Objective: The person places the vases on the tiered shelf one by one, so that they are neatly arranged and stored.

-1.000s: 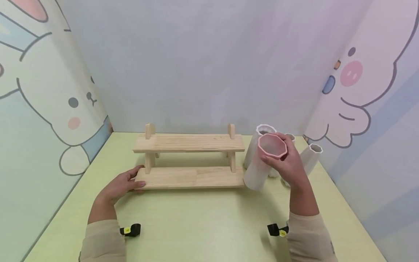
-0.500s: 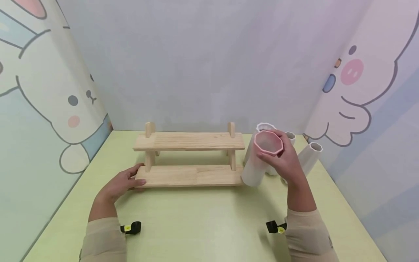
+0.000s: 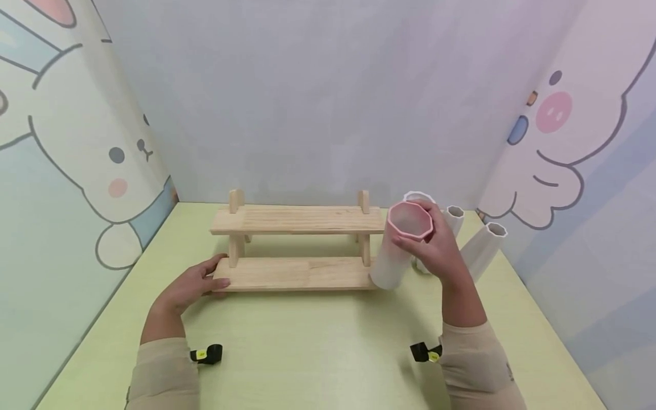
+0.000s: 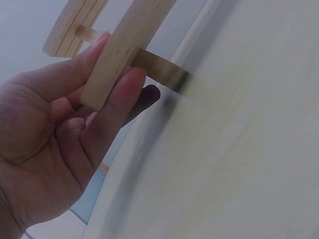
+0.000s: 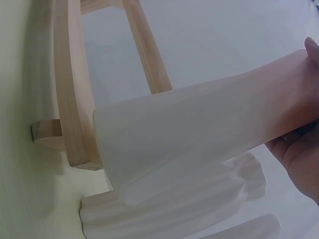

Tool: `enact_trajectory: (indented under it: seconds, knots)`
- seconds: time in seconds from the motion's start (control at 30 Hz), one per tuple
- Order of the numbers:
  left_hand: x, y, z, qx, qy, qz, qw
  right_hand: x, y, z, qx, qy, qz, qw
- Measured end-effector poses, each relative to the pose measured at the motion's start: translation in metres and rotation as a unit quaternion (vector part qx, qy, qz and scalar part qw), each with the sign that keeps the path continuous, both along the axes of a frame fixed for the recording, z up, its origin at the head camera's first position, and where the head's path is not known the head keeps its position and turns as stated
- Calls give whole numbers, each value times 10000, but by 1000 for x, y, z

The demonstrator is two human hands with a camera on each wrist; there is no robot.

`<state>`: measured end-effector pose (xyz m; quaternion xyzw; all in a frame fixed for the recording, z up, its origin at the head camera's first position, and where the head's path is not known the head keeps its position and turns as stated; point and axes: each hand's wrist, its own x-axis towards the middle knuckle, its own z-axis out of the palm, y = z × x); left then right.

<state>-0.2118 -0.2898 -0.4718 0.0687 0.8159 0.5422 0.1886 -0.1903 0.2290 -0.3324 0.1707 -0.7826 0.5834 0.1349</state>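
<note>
A two-tier wooden shelf stands at the centre. My left hand grips the left end of its lower board; in the left wrist view the thumb and fingers pinch the board's end. My right hand holds a tall vase near its top, pink at the octagonal rim and fading to white below. The vase leans a little, its base at the right end of the lower board. Seen from the right wrist, the vase's white base overlaps the board's end.
Several white vases are grouped to the right: a ribbed vase partly hidden behind the held one, a narrow-necked vase, and a tapered vase at the far right. Printed walls enclose the pale green table on three sides.
My right hand has carried the pink-rimmed vase leftward, from beside the shelf to over the lower board's right end. The left hand keeps its grip on the shelf.
</note>
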Motion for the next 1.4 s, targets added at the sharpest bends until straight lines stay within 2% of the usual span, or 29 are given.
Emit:
enact_trajectory:
  seconds: [0.47,0.93,1.13,1.4]
  knots:
    - [1,2,3,-34,-68,87,9999,-4,-7,2,77,146,111,9998]
    - [0,2,3,-89,-46,132,9999,-10,-25,3,99,-49,290,9995]
    - [0,2,4,-238,5,76,9997,-11,-31,3,106,-21,352,9993]
    - [2,1,7,-142,25,38,9999,-11,-34,3,124,6,402,9991]
